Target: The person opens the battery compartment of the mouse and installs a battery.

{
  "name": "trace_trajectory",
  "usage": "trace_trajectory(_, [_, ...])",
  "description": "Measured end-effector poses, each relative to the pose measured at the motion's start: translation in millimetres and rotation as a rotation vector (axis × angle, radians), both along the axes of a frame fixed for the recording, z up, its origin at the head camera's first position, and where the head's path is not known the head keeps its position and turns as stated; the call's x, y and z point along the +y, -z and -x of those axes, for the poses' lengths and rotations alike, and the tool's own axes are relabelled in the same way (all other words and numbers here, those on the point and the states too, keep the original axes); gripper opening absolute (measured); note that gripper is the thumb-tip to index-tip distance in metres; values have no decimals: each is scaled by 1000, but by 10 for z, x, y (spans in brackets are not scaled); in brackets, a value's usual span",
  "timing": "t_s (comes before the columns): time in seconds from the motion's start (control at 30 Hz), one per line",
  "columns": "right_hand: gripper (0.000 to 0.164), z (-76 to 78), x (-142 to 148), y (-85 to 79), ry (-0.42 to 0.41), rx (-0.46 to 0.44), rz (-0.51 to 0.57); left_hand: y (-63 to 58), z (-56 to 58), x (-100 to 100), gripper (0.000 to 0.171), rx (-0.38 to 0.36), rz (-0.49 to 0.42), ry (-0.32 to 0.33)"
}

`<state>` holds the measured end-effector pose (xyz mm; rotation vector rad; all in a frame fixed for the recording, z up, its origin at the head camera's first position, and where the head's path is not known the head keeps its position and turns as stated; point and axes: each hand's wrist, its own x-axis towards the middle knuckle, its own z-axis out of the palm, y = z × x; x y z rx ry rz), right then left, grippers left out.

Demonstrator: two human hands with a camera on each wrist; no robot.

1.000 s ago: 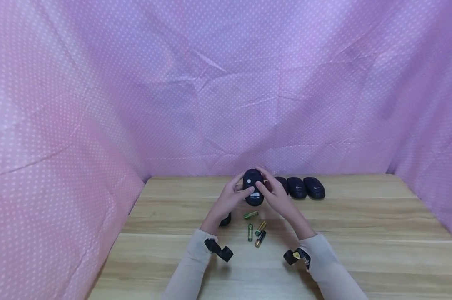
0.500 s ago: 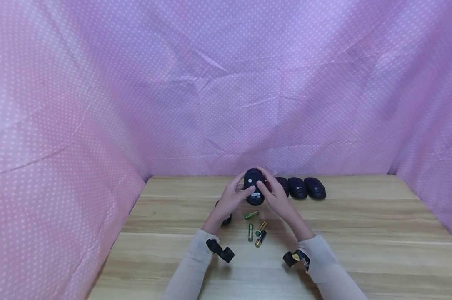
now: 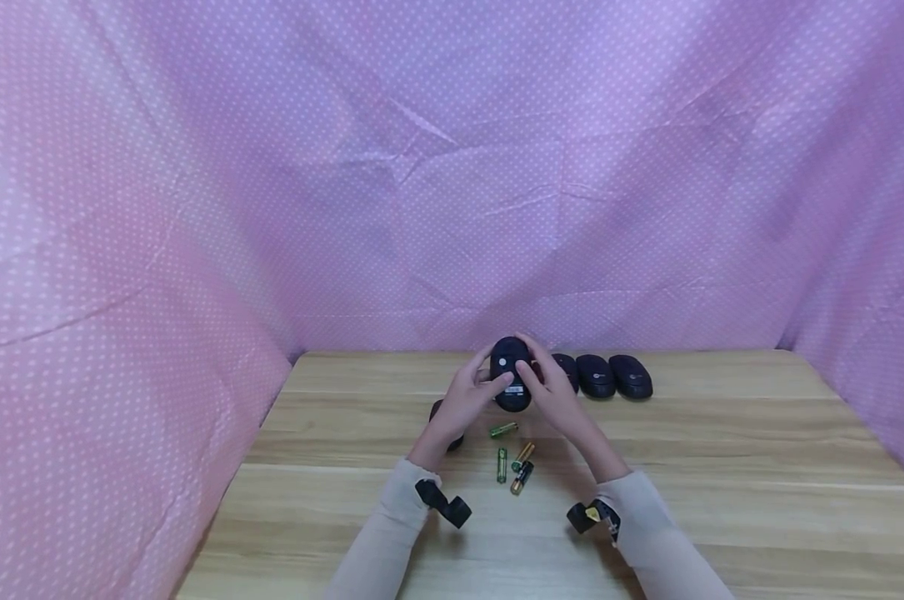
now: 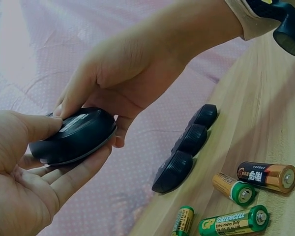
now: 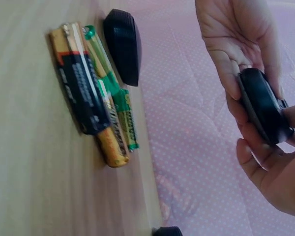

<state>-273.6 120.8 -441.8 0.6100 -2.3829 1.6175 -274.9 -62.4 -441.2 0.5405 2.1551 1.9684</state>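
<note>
A black computer mouse (image 3: 510, 363) is held up above the far part of the table, its underside with a white dot and label facing the head camera. My left hand (image 3: 461, 402) grips its left side, thumb on the underside and fingers beneath, as the left wrist view shows. Along the opposite side, my right hand (image 3: 560, 403) grips the same mouse, its thumb also pressing the underside. Below the hands lie two green batteries (image 3: 504, 430), a gold-and-green battery (image 3: 522, 456) and a black-and-copper battery (image 4: 268, 177). Fingers partly hide the mouse.
Three black mice (image 3: 596, 376) stand in a row at the table's back edge, right of the hands; the nearest is partly hidden. Another black mouse (image 5: 123, 46) sits by my left wrist, partly covered in the head view. Pink dotted cloth (image 3: 452, 208) hangs behind the wooden table (image 3: 721, 467).
Both hands keep their grip on the mouse. The held mouse has shifted very slightly right in the head view, and more of the mouse beside my left wrist shows.
</note>
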Motion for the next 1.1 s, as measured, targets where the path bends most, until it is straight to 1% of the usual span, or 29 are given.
trace_trajectory(0.3, [46,7,77,-40,-6,-32,-3,15,18,-19,65,7,41,-8])
trace_trajectory(0.4, [45,5,81,-39,5,-21,-2,14,18,-32,64,6,60,-14])
trace_trajectory(0.57, [44,-9,88,-83,33,6,3,5,12,-45,64,4,90,-18])
trace_trajectory(0.8, [45,-22,108,-134,42,11,23,-7,20,-58,62,5,87,-18])
trace_trajectory(0.93, [42,-5,111,-137,68,37,62,-7,45,-71,61,23,98,-23])
trace_trajectory(1.1, [37,-12,121,-122,115,68,82,-8,38,-95,60,-4,123,-3])
